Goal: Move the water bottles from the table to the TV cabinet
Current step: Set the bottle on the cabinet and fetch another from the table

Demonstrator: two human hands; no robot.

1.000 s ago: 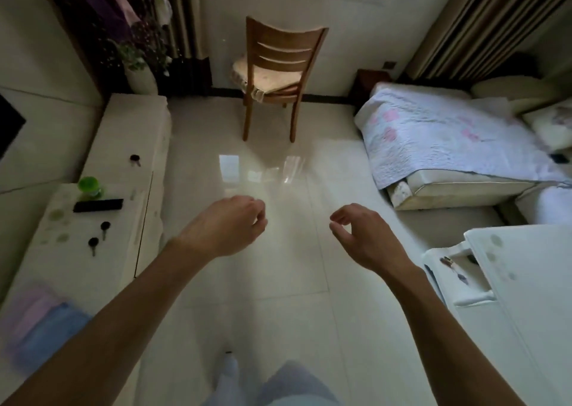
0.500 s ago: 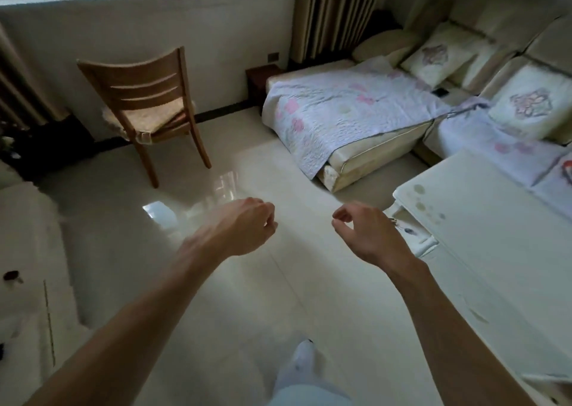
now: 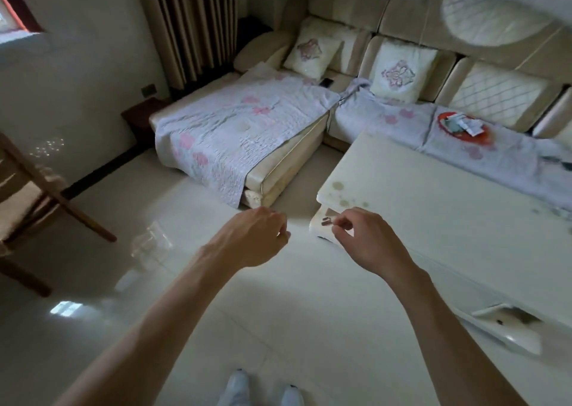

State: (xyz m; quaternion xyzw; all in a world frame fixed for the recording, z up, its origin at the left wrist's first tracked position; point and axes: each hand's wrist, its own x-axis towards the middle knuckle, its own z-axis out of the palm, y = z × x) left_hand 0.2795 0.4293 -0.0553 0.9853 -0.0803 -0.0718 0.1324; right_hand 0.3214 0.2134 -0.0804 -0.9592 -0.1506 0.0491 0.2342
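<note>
Your left hand [image 3: 257, 238] hangs over the floor [image 3: 154, 312], fingers loosely curled round nothing; your right hand [image 3: 366, 240], likewise empty, hovers by the table [image 3: 448, 220] corner. No bottle shows on the tabletop in view, so look further right along it before you reach, opening both hands wide.
</note>
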